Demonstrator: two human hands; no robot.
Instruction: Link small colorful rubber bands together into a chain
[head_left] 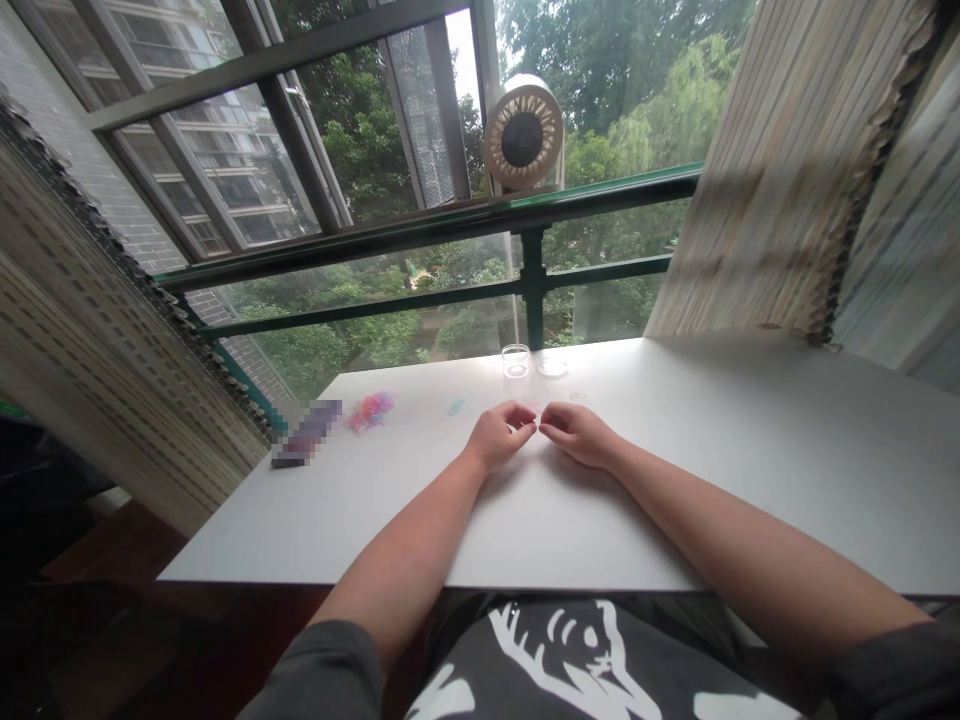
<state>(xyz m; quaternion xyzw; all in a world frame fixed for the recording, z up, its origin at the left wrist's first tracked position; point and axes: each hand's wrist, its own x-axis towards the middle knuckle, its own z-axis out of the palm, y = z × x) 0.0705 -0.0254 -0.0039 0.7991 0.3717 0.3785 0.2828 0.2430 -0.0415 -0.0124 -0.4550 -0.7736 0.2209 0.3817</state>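
My left hand (500, 436) and my right hand (579, 433) are held just above the white table (600, 545), fingertips almost meeting. Both have thumb and fingers pinched together; anything between them is too small to make out. Just behind the fingertips lie faint pinkish bits (531, 403), partly hidden. A small teal cluster (456, 406) lies left of my left hand, and a small pale cluster (577, 397) sits behind my right hand. Farther back stand a clear round container (516, 362) and, beside it, a clear round lid or shallow dish (553, 368).
A loose pile of tiny pink, orange and purple pieces (371, 411) lies on the table's left part. Near the left edge is a blurred-out dark object (309, 435). A round fan (523, 135) stands by the green window rail (532, 280). Curtains (739, 180) hang at both sides.
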